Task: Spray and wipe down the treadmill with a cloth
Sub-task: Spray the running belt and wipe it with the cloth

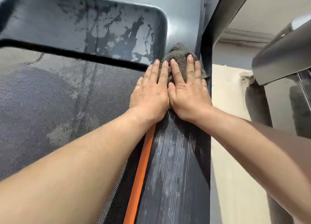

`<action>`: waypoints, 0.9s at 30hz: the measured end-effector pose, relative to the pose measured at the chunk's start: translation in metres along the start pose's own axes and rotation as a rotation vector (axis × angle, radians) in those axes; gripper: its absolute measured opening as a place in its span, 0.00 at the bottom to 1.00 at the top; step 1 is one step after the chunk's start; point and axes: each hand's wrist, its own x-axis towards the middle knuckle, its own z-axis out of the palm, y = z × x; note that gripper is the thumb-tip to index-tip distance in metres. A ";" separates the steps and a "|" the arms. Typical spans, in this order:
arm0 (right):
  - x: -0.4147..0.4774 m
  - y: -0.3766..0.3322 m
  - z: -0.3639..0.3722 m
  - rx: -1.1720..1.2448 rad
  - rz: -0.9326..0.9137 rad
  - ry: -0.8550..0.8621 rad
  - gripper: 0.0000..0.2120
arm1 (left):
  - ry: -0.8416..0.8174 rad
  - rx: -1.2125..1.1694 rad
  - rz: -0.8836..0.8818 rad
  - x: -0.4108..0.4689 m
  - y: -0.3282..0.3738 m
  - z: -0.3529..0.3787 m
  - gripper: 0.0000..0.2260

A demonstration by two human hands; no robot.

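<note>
Left hand (149, 95) and right hand (188, 92) side by side, palms down, fingers straight and slightly spread, curled round nothing: pressing rather than gripping. Under the fingers of both, a grey terry cloth (180, 55), bunched, its far end showing beyond the fingertips. Cloth pinned flat on the ribbed right side rail (175, 164) of the treadmill, at the rail's far end, against the near right corner of the dark motor cover (84, 25). Outer fingers of the left hand reaching past the cloth toward the edge of the cover. Along the inner edge of the rail, an orange strip (143, 164); left of that, the mesh-textured running belt (58, 97), blotched with damp-looking patches. On the motor cover, wet streaks and splashes, not yet wiped off. Pale smears down the near length of the rail. Right of the rail, pale floor (227, 97) and part of a neighbouring machine (277, 55). No spray bottle in view. Step in hand, by judgement: the wiping, with spraying apparently done here, given the liquid on the cover. Next move calls for weight kept on both palms, to keep the cloth sliding rather than rolling up, and for either a drag back along the ribs or a sweep left onto the cover to lift the splashes.
</note>
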 end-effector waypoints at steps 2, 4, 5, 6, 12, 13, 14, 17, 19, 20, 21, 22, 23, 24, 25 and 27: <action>0.000 -0.002 0.003 0.002 0.010 0.009 0.30 | -0.052 -0.076 -0.012 0.002 0.003 -0.001 0.27; -0.012 -0.004 0.006 -0.028 0.040 -0.031 0.30 | -0.127 -0.093 -0.024 -0.009 0.004 -0.001 0.27; -0.020 -0.004 0.007 -0.059 0.058 -0.060 0.30 | -0.158 -0.078 -0.026 -0.017 0.007 -0.002 0.27; -0.030 -0.003 0.007 -0.091 0.075 -0.089 0.30 | -0.183 -0.065 -0.025 -0.026 0.011 -0.002 0.26; -0.096 -0.018 0.006 -0.169 0.084 -0.211 0.31 | -0.233 -0.081 -0.092 -0.102 0.022 -0.006 0.24; -0.109 -0.021 0.008 -0.175 0.075 -0.220 0.31 | -0.229 -0.064 -0.096 -0.117 0.022 -0.006 0.24; -0.129 -0.025 0.010 -0.181 0.060 -0.231 0.31 | -0.222 -0.042 -0.103 -0.140 0.024 -0.007 0.24; -0.183 -0.036 0.021 -0.181 0.022 -0.246 0.32 | -0.211 0.017 -0.130 -0.201 0.030 -0.007 0.24; -0.227 -0.044 0.026 -0.173 -0.008 -0.264 0.32 | -0.233 0.057 -0.160 -0.248 0.033 -0.010 0.25; -0.248 -0.047 0.028 -0.179 -0.023 -0.276 0.32 | -0.242 0.073 -0.176 -0.271 0.036 -0.011 0.25; -0.272 -0.051 0.029 -0.178 -0.041 -0.293 0.32 | -0.250 0.080 -0.186 -0.295 0.039 -0.012 0.25; -0.288 -0.054 0.030 -0.174 -0.058 -0.308 0.32 | -0.253 0.085 -0.194 -0.313 0.041 -0.012 0.25; -0.311 -0.058 0.030 -0.163 -0.076 -0.324 0.32 | -0.258 0.090 -0.209 -0.336 0.044 -0.013 0.26; -0.326 -0.060 0.031 -0.160 -0.090 -0.335 0.32 | -0.262 0.103 -0.218 -0.353 0.045 -0.013 0.26; -0.339 -0.062 0.032 -0.161 -0.098 -0.345 0.31 | -0.266 0.123 -0.226 -0.368 0.047 -0.012 0.26; -0.375 -0.066 0.032 -0.171 -0.119 -0.369 0.31 | -0.279 0.198 -0.219 -0.405 0.052 -0.013 0.26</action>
